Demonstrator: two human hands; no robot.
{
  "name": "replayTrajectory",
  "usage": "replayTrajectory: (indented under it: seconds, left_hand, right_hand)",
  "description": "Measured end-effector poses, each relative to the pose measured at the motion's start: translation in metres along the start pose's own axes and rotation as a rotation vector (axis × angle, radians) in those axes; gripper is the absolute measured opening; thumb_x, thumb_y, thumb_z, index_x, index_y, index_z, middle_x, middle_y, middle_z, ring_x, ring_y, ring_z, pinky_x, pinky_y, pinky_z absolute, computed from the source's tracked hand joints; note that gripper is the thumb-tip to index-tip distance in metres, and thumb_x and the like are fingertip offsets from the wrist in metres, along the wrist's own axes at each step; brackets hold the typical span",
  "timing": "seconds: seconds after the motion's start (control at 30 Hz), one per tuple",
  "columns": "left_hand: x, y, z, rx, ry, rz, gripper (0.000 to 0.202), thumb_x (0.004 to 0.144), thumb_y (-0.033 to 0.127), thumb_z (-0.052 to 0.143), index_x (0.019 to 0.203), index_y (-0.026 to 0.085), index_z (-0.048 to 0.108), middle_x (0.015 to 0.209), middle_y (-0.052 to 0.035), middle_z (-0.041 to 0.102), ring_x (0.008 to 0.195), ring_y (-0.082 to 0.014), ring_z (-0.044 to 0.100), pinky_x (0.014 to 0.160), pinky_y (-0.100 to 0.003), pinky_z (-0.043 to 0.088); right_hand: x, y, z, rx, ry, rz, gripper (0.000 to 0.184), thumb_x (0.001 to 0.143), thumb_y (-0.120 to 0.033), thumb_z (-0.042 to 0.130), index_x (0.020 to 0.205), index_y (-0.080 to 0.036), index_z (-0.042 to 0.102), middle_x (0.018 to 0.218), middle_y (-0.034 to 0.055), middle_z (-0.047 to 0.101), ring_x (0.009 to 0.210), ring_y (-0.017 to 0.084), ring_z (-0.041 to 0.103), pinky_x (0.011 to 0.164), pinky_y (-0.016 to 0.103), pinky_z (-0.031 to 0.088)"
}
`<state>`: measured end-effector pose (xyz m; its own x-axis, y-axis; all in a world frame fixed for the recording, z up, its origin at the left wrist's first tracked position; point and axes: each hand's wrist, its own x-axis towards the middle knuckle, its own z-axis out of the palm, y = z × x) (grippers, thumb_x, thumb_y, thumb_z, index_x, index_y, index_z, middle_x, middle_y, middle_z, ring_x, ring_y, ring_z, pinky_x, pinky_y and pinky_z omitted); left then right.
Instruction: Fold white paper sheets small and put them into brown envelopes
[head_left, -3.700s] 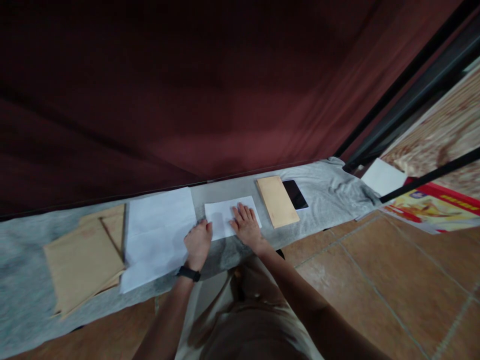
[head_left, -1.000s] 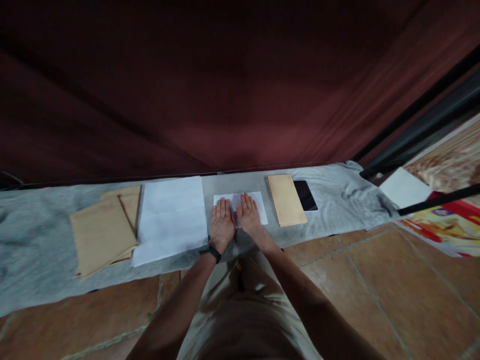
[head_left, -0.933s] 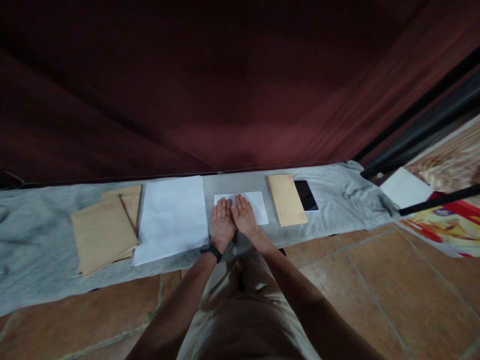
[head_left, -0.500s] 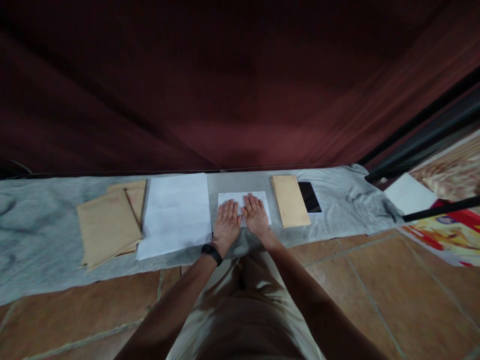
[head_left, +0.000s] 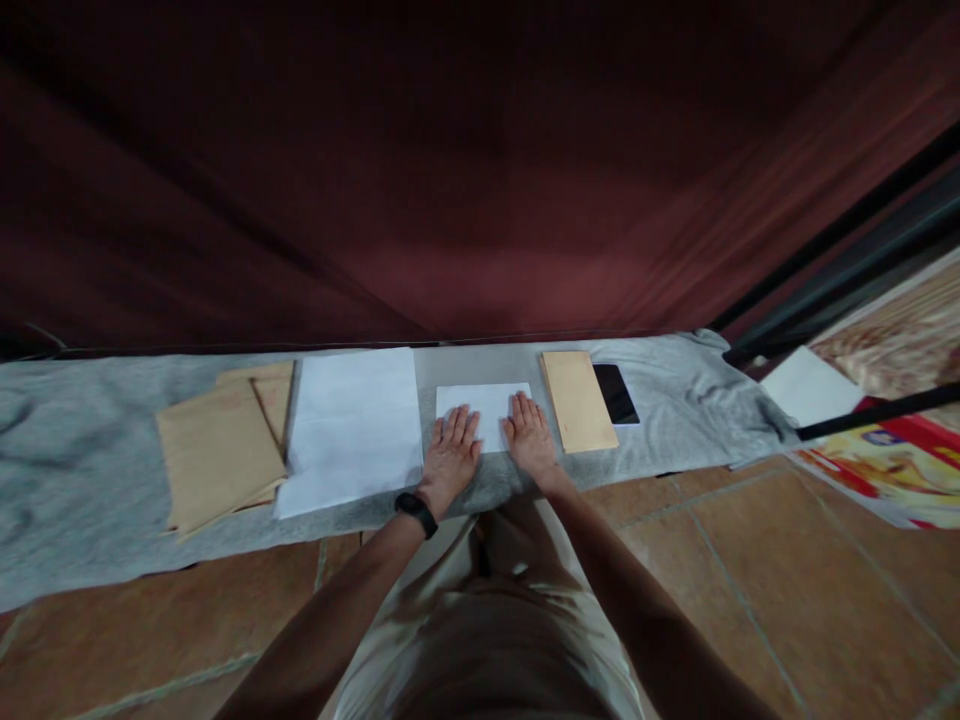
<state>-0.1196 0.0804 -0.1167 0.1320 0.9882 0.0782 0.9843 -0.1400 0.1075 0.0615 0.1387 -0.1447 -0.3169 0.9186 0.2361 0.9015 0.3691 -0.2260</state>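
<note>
A small white sheet of paper, seemingly folded, lies lengthwise on the grey cloth in front of me. My left hand, with a black band on its wrist, rests flat over the paper's left end, fingers stretched out. Over the right end my right hand lies flat too, its fingers extended. Neither hand grips anything. To the left is a stack of larger white paper with crease lines. A pile of tan envelopes sits just right of my right hand.
Larger brown envelopes overlap at the left of the grey cloth. A dark-screened phone lies beside the tan envelopes. Behind the cloth hangs a dark red curtain. At right are black bars and a colourful printed box.
My hands have slid apart along the white paper, the left slightly leftward and the right rightward, baring the paper's middle. The paper stays in place.
</note>
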Motion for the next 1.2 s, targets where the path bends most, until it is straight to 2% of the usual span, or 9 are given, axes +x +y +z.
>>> replayTrajectory:
  seconds: [0.2,0.33,0.47,0.73,0.87,1.0,1.1,1.2]
  left_hand:
    - [-0.001,0.003,-0.001,-0.022,-0.008,0.001,0.058,0.101,0.029,0.034,0.157,0.015,0.035,0.167,-0.0129,0.027,0.155,-0.0282,0.023,0.125,-0.053,0.019]
    - [-0.001,0.003,0.000,-0.041,0.011,0.007,0.057,0.102,0.029,0.033,0.157,0.015,0.036,0.166,-0.0132,0.028,0.156,-0.0283,0.022,0.125,-0.053,0.018]
    - [-0.001,0.001,0.005,-0.056,0.031,0.005,0.056,0.102,0.028,0.032,0.156,0.013,0.037,0.165,-0.0140,0.033,0.155,-0.0284,0.022,0.125,-0.054,0.019]
    - [-0.008,-0.004,0.015,-0.153,0.169,-0.096,0.061,0.100,0.028,0.034,0.153,-0.001,0.034,0.162,-0.0237,0.033,0.154,-0.0313,0.026,0.124,-0.051,0.027]
    - [0.012,0.015,0.011,-0.188,0.196,-0.055,0.060,0.100,0.026,0.032,0.155,0.002,0.033,0.165,-0.0202,0.030,0.156,-0.0291,0.021,0.125,-0.050,0.024]
    - [0.045,0.038,0.012,-0.222,0.100,0.002,0.060,0.102,0.032,0.030,0.154,0.004,0.037,0.165,-0.0168,0.032,0.156,-0.0269,0.021,0.127,-0.047,0.020]
    - [0.060,0.037,0.017,-0.208,0.054,-0.048,0.061,0.102,0.036,0.030,0.154,0.005,0.038,0.163,-0.0166,0.034,0.155,-0.0274,0.022,0.128,-0.050,0.017]
    - [0.060,0.022,0.023,-0.185,0.085,-0.083,0.062,0.102,0.036,0.030,0.155,0.005,0.036,0.163,-0.0179,0.034,0.156,-0.0278,0.022,0.127,-0.051,0.016]
  right_hand:
    - [-0.002,-0.006,-0.007,0.007,0.021,0.030,0.056,0.107,-0.032,0.033,0.155,-0.003,0.037,0.162,0.0198,0.034,0.151,0.031,0.032,0.123,0.052,0.024]
    - [0.007,-0.025,-0.007,0.051,-0.029,-0.056,0.053,0.107,-0.031,0.033,0.155,-0.010,0.040,0.163,0.0139,0.035,0.152,0.027,0.031,0.124,0.047,0.026]
    - [0.006,-0.037,-0.002,0.054,-0.065,-0.104,0.050,0.107,-0.032,0.038,0.153,-0.014,0.044,0.163,0.0133,0.036,0.151,0.027,0.033,0.124,0.047,0.026]
    - [-0.006,-0.017,-0.002,0.020,-0.023,-0.023,0.054,0.107,-0.036,0.039,0.156,-0.013,0.039,0.164,0.0142,0.034,0.151,0.029,0.032,0.123,0.048,0.027]
    - [-0.009,-0.013,-0.003,0.002,-0.023,0.000,0.055,0.106,-0.036,0.038,0.156,-0.013,0.038,0.164,0.0140,0.033,0.152,0.030,0.031,0.123,0.049,0.025]
    - [-0.008,-0.014,-0.004,-0.010,-0.041,-0.010,0.053,0.105,-0.026,0.036,0.156,-0.013,0.039,0.164,0.0131,0.034,0.152,0.028,0.030,0.123,0.047,0.025]
    - [-0.007,-0.015,-0.004,-0.012,-0.036,0.013,0.052,0.106,-0.028,0.036,0.155,-0.013,0.041,0.163,0.0125,0.036,0.151,0.027,0.033,0.123,0.046,0.026]
    - [-0.006,-0.016,-0.003,-0.005,-0.026,0.019,0.053,0.107,-0.036,0.037,0.155,-0.015,0.042,0.163,0.0118,0.036,0.150,0.027,0.034,0.123,0.046,0.026]
